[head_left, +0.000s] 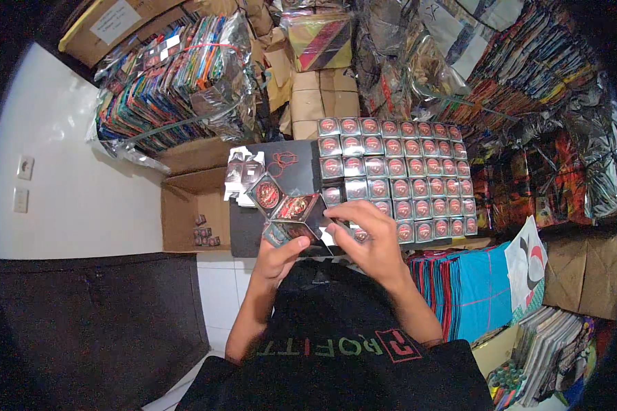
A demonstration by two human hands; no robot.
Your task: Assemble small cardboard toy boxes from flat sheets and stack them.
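Observation:
Over the near edge of the dark table (303, 161), a small carton (296, 207) is spread partly unfolded, dark with red and gold print and a round red emblem on one flap. My left hand (278, 259) grips its lower side, thumb on top. At the carton's right edge, the thumb and forefinger of my right hand (375, 240) close on a flap; a white inner edge shows below them. Several rows of matching small boxes (396, 166) stand close together on the right of the table, red round emblems facing up. My right hand covers part of the nearest rows.
Flat white-and-dark cartons (245, 172) lie at the table's left, beside red rubber bands (282, 162). Left of the table stands an open cardboard box (178, 205) with several small boxes inside. Wrapped bundles (178, 82) crowd the back; blue folders (469, 288) stack at the right.

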